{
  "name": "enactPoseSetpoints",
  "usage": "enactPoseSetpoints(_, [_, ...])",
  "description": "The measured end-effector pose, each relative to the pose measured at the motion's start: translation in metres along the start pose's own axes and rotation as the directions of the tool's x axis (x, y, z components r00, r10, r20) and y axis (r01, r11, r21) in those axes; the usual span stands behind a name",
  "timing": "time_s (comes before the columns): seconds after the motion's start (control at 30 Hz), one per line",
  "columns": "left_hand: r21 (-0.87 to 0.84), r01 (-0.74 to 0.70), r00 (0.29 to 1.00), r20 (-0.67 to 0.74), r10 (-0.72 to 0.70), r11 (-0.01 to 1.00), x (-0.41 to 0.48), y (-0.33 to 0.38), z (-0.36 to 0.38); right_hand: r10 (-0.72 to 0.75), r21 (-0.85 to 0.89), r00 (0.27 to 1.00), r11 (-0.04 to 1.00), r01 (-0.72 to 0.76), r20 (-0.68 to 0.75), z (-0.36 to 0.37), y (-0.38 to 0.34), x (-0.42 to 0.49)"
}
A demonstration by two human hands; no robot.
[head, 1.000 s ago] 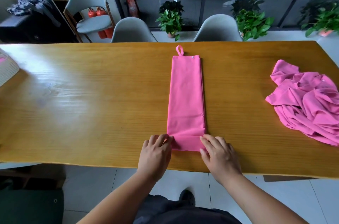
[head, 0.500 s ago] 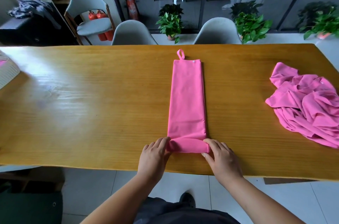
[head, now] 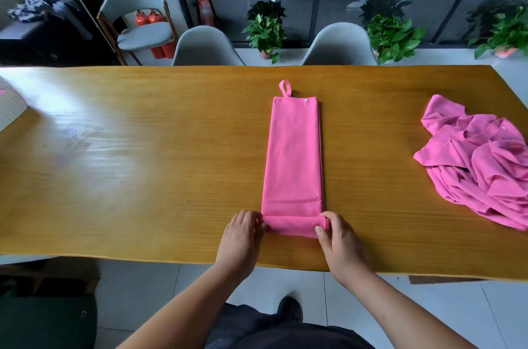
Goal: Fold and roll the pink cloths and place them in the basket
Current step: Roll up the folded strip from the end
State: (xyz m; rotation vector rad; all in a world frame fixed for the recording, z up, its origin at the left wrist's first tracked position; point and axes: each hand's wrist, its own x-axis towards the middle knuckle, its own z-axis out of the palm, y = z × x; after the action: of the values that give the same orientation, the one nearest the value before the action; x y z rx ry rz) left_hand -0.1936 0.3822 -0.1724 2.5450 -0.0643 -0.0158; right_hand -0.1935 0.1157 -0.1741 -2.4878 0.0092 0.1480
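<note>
Wooden tabletop [head: 143, 177] with one folded pink cloth [head: 294, 154] laid as a long central strip, its near end forming a short roll [head: 291, 225] close to the front edge. Left hand [head: 243, 237] and right hand [head: 340, 246] each grip one roll end with curled fingers [head: 328, 216]. One heap of pink cloths [head: 480, 160] lies at the right edge and one white basket [head: 11, 111] at the left edge, both well apart from the strip.
</note>
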Motion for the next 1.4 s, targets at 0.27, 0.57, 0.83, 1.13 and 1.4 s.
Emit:
enactPoseSetpoints(0.27, [0.006,0.058,0.995,-0.085,-0.058,0.998,0.024,0.016,-0.005,0.043,-0.056,0.997,0.997,-0.047,-0.058,-0.011,-0.014,0.021])
enactPoseSetpoints(0.57, [0.295,-0.244,0.959,-0.066,0.275,0.924,0.020,0.015,-0.006,-0.296,-0.426,0.947,0.878,0.218,-0.124,-0.003,0.002,0.015])
enactPoseSetpoints(0.83, [0.273,-0.194,0.981,0.067,0.182,0.942,0.026,0.011,-0.003,-0.226,-0.454,0.974,0.867,0.207,0.012,-0.006,0.005,0.024])
enactPoseSetpoints(1.13, [0.181,-0.185,0.981,0.092,0.171,0.966,0.017,0.007,0.001,-0.157,-0.197,0.987,0.968,0.152,-0.012,-0.011,0.011,0.016])
enactPoseSetpoints(1.4, [0.025,-0.070,0.995,0.073,0.069,0.997,0.011,0.007,0.001,-0.026,-0.008,0.998,1.000,0.026,0.063,-0.023,0.005,0.015])
